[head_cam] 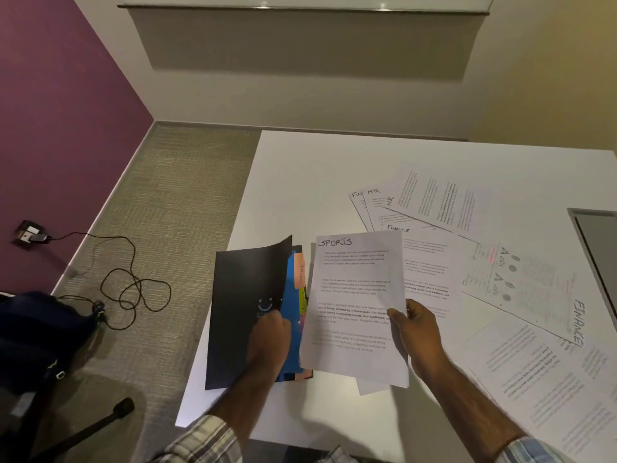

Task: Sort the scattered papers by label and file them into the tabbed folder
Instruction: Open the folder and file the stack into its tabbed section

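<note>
A black tabbed folder [240, 295] lies near the left edge of the white table [300, 168]. My left hand [268, 339] grips its front cover and lifts it, showing a blue divider and coloured tabs; the top orange tab [299, 270] reads SPORTS. My right hand [415, 332] pinches the right edge of a sheet headed SPORTS [354, 305], held just right of the folder with another sheet under it. Loose papers marked HR [374, 195] and FINANCE [521, 289] lie spread to the right.
More printed sheets [547, 389] cover the table's near right corner. A grey panel [597, 242] sits at the right edge. On the carpet to the left are a black cable [133, 282], a floor socket [30, 232] and a dark bag [36, 335].
</note>
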{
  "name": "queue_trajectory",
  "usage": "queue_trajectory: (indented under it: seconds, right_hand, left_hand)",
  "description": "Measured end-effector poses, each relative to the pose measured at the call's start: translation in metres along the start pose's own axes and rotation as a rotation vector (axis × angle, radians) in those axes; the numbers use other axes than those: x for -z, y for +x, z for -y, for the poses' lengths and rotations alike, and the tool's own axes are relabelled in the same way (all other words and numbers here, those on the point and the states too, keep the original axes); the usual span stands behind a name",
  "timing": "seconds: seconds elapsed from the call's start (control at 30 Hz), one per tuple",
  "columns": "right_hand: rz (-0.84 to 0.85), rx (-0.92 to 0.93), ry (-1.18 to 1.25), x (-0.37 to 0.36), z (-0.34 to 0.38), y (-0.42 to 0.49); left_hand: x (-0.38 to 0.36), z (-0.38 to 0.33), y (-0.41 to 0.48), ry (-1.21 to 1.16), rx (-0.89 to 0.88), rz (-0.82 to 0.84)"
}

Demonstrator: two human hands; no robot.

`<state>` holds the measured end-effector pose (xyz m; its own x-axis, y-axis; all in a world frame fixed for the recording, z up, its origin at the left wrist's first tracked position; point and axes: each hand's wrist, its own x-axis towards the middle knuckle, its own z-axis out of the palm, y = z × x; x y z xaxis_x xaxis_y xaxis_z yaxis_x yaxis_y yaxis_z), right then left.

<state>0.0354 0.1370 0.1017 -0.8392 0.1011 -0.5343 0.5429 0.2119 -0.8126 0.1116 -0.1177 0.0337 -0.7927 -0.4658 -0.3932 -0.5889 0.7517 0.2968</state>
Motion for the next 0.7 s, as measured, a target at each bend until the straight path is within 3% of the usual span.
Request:
queue_trajectory:
  seconds: [0.2, 0.5, 0.7]
  right_hand:
    - [0.065, 0.042, -0.060, -0.038, 0.000, 0.001]
    - [0.053, 0.167, -0.393, -0.097, 0.001, -0.005]
    - [0.090, 0.161, -0.409, -0.124, -0.009, -0.003]
  left_hand:
    - [0.012, 0.015, -0.006, -0.297, 0.020, -0.095]
    - [0.028, 0.014, -0.013, -0.419, -0.071, -0.080]
    - [0.034, 0.015, -0.016, -0.444, -0.117, -0.085]
